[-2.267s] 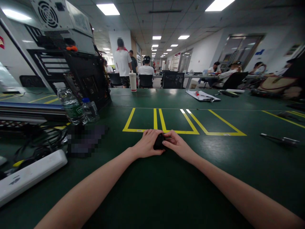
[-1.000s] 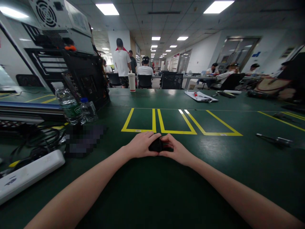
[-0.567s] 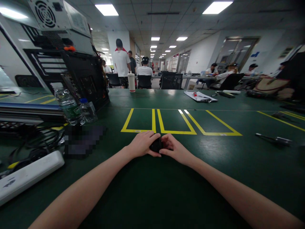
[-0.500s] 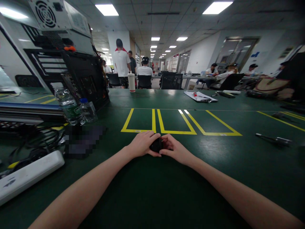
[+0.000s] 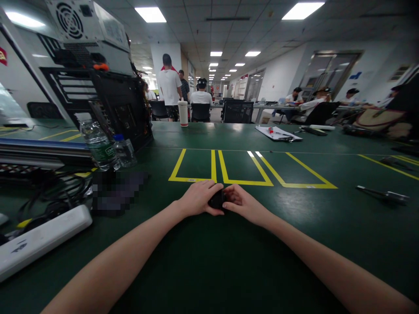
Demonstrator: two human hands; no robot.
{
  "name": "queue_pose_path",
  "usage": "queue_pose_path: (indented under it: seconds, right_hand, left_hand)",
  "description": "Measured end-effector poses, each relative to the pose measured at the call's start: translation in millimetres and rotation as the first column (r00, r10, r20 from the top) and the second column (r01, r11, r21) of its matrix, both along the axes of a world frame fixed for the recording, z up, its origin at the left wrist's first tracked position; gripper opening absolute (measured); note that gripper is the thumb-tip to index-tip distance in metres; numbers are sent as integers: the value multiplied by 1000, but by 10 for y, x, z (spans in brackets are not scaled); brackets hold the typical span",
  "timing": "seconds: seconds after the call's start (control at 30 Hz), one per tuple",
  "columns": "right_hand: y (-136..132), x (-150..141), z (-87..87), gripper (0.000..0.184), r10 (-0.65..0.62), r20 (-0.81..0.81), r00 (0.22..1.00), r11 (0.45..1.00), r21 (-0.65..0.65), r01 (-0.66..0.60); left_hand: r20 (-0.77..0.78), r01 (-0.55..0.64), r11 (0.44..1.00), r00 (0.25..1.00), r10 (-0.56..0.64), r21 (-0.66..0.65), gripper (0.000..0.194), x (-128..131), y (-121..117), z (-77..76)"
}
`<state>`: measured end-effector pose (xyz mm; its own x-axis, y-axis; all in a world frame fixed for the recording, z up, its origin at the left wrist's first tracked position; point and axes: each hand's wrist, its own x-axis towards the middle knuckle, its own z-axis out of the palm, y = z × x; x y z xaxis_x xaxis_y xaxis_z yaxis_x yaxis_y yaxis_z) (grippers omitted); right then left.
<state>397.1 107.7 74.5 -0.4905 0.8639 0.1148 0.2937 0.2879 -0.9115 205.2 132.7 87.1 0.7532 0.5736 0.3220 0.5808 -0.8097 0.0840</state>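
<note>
Both my hands meet on the green table (image 5: 209, 261) just in front of the yellow taped boxes (image 5: 225, 168). My left hand (image 5: 198, 198) curls its fingers round a small black object (image 5: 217, 199) from the left. My right hand (image 5: 244, 203) pinches the same object from the right with thumb and fingers. Most of the black object is hidden between the two hands, so I cannot name it.
Left: two water bottles (image 5: 98, 144), an open black computer case (image 5: 121, 109), tangled cables and a white power strip (image 5: 39, 240). A screwdriver (image 5: 382, 194) lies at right. A clipboard (image 5: 278, 133) and a white cup (image 5: 183, 113) sit farther back. People sit and stand beyond.
My hands have stayed together on the black object, with small finger shifts turning it. The view has drifted slightly.
</note>
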Motion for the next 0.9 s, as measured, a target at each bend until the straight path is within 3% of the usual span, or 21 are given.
queue_pose_path:
  seconds: [0.23,0.43,0.57,0.77,0.9]
  right_hand:
    - [-51,9,132,28,-11,193,981,975,220,-32]
    - [-49,8,155,19,73,70,995,996,37,-75]
    - [-53,10,144,30,29,123,992,995,93,-41]
    - [-86,13,204,27,-5,268,963,958,277,-72]
    - [-81,6,209,22,57,167,984,989,125,-78]
  left_hand:
    - [-19,-5,1000,1000,5,22,58,7,6,-1]
    - [-26,2,1000,1000,-2,16,57,5,-9,13]
    - [-22,4,1000,1000,-4,3,56,2,-8,18]
    - [-24,-2,1000,1000,2,-4,57,6,1,9]
    - [-24,0,1000,1000,0,4,57,8,4,5]
